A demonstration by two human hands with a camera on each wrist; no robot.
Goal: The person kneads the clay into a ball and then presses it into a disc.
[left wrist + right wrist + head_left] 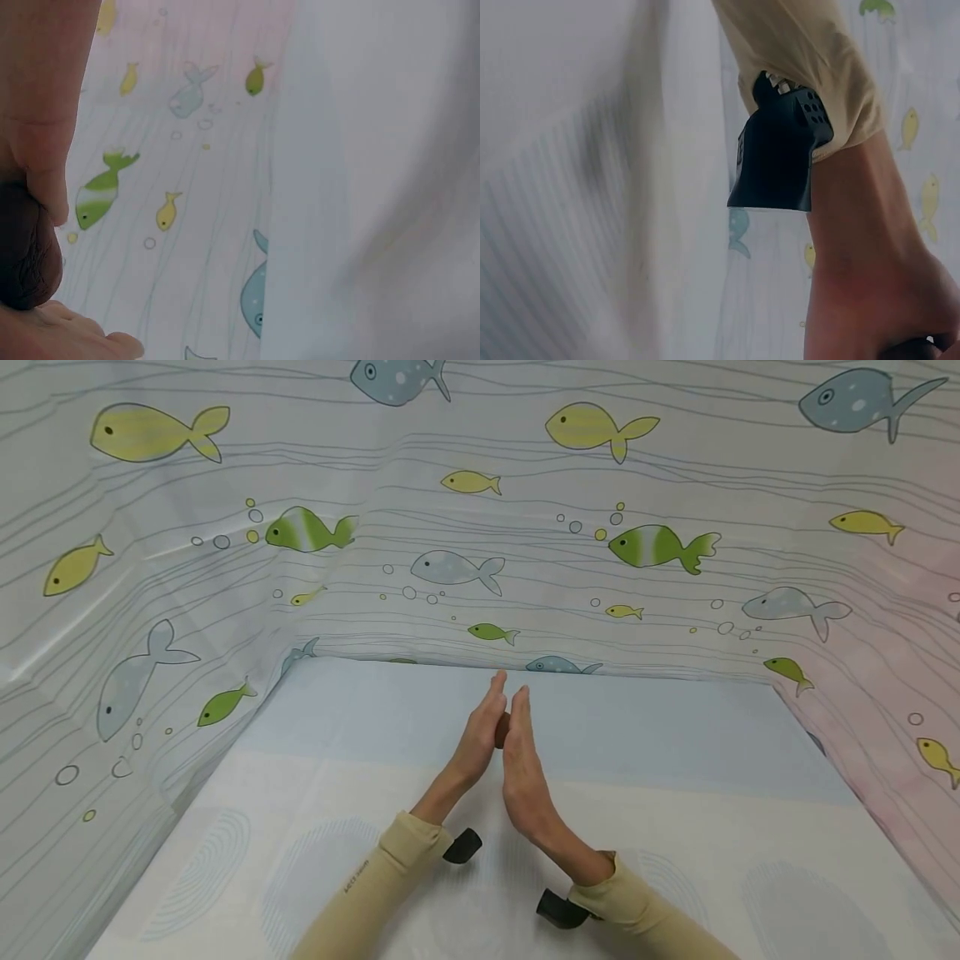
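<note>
I have a small dark brown lump (501, 730) pressed between my left hand (476, 745) and right hand (525, 770), fingers straight and flat, above the tabletop (675, 793). To roll it well, I judge even palm pressure matters, keeping it centred.

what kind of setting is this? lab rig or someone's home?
Likely a staged recording booth, not a home: a table walled on three sides by fish-print sheeting, with a black wrist camera strapped on. Both hands, left hand and right hand, press a brown lump between them.
</note>
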